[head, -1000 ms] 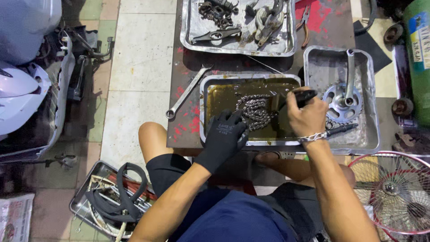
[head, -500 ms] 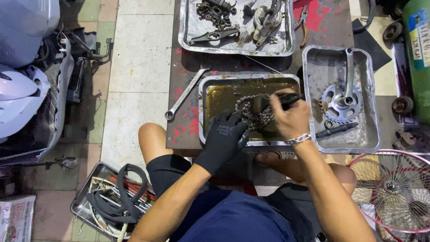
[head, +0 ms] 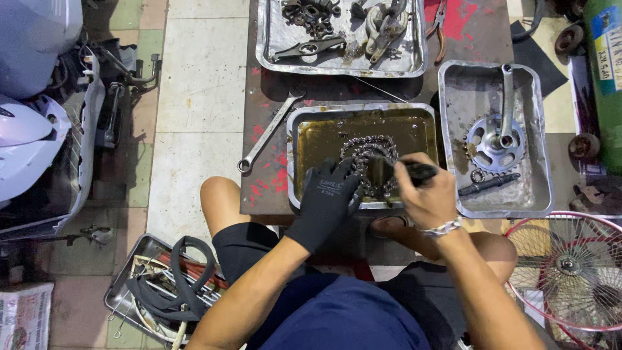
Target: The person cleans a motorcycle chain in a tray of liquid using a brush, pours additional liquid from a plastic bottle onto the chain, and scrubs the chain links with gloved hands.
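Two hands work over the oily tray (head: 295,155) — the gloved left hand (head: 330,194) pins the chain (head: 366,155) beneath it, the bare right hand (head: 424,194) grips a brush (head: 405,172) — hard scrubbing could splash oil.

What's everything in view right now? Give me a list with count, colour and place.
Chain: one, grey, coiled in the middle tray.
Middle tray: one, metal, holding brown liquid, on the low table.
Brush: one, dark, in the right hand over the chain.
Right tray: one, metal, beside the middle tray.
Crank with chainring: one, silver, in the right tray.
Far tray: one, metal, with mixed dark parts.
Spanner: one, silver, on the table left of the middle tray.
Floor tray: one, metal, with black rubber tube, lower left.
Fan guard: one, red-rimmed, lower right.
Left hand: black glove, on the chain.
Right hand: bare, bracelet at wrist, grip closed on the brush.
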